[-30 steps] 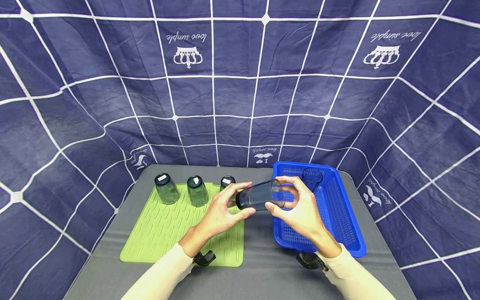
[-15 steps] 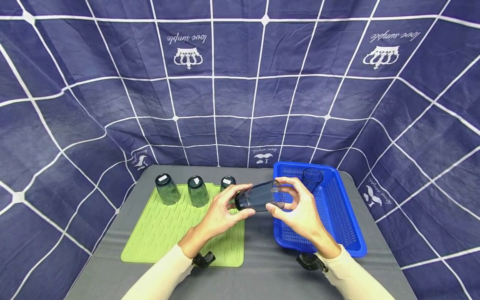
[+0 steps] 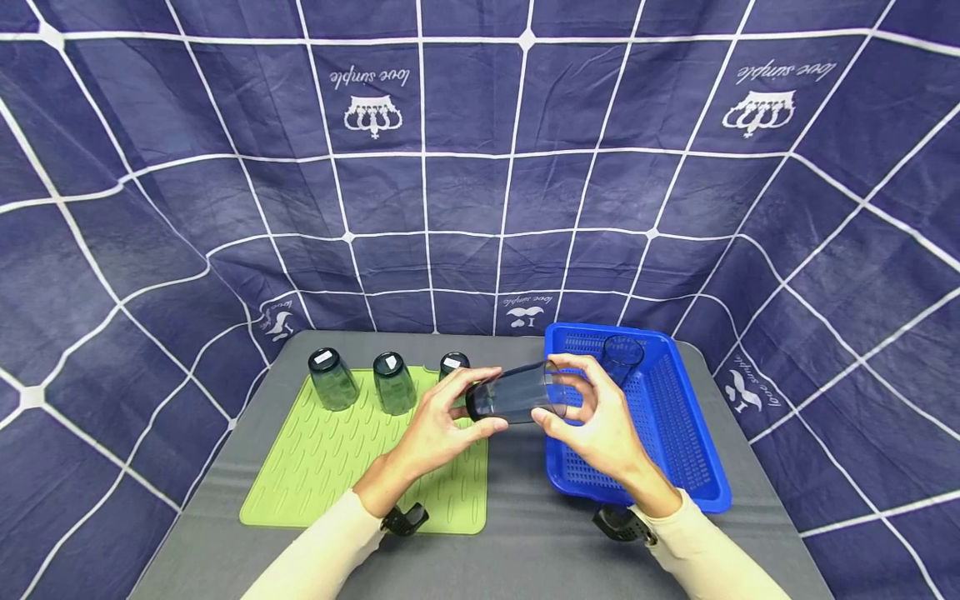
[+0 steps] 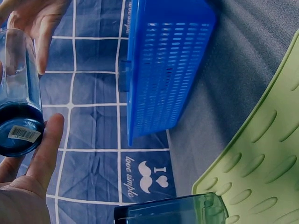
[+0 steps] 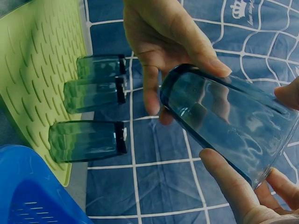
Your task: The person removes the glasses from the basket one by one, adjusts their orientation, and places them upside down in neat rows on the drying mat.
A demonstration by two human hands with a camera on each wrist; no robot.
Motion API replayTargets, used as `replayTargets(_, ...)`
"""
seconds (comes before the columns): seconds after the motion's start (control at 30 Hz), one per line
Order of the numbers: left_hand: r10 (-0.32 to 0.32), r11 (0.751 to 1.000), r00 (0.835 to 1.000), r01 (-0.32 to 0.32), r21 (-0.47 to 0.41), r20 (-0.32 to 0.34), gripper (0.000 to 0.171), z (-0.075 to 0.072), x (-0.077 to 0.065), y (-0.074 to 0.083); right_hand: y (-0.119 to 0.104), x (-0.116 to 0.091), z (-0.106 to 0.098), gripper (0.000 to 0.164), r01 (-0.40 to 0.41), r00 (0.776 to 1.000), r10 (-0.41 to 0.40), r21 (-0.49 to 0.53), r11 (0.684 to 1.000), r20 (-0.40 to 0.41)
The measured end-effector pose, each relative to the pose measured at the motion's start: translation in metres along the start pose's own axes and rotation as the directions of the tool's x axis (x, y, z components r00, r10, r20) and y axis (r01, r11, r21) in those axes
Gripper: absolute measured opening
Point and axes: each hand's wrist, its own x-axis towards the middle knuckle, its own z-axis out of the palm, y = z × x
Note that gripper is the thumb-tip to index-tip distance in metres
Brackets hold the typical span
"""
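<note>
A smoky blue drinking glass (image 3: 516, 393) lies nearly sideways in the air between both hands, its thick base to the left and its mouth to the right. My left hand (image 3: 441, 418) holds the base end between thumb and fingers. With thumb and fingers spread around the mouth end, my right hand (image 3: 606, 423) grips the rim side. A barcode sticker (image 4: 24, 134) shows on the glass's base in the left wrist view. Three similar glasses stand upside down along the back of the mat: one at left (image 3: 333, 382), a middle one (image 3: 395, 385), and one partly hidden behind my left hand (image 3: 454, 364).
The light green ridged drying mat (image 3: 352, 475) lies on the grey table (image 3: 517, 517) at left. On the right stands a blue perforated plastic basket (image 3: 712, 492), with another clear bluish glass (image 3: 622, 358) in its back part. Blue gridded cloth (image 3: 465, 192) hangs around the table.
The held glass has shifted very slightly left, base end first. Both hands keep their hold, and the other glasses, mat and basket stay put.
</note>
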Motion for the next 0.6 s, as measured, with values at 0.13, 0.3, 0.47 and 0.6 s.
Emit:
replayTargets(0.13,-0.011,1.000,1.000,0.011,-0.018,-0.006,0.072,-0.0023,-0.0002,0.0024,-0.0005,0.0002,-0.0001,0.078,-0.007,1.000,0.007,-0.006,1.000,0.008)
replayTargets(0.3,-0.009,0.999,1.000,0.008,-0.041,-0.019,0.073,-0.0054,-0.0001,0.0029,-0.0002,-0.0006,-0.0009,0.080,-0.007,1.000,0.008,-0.026,1.000,0.025)
replayTargets(0.47,0.025,0.999,0.998,-0.028,-0.046,-0.049,0.073,-0.0068,-0.0010,0.0000,0.0010,-0.0022,-0.0013,0.076,-0.020,0.999,0.022,-0.041,0.999,0.044)
replayTargets(0.6,0.060,0.997,0.995,-0.064,-0.049,-0.080,0.074,-0.0087,-0.0012,0.0004,0.0026,-0.0036,-0.0026,0.075,-0.036,0.998,0.041,-0.111,0.993,0.037)
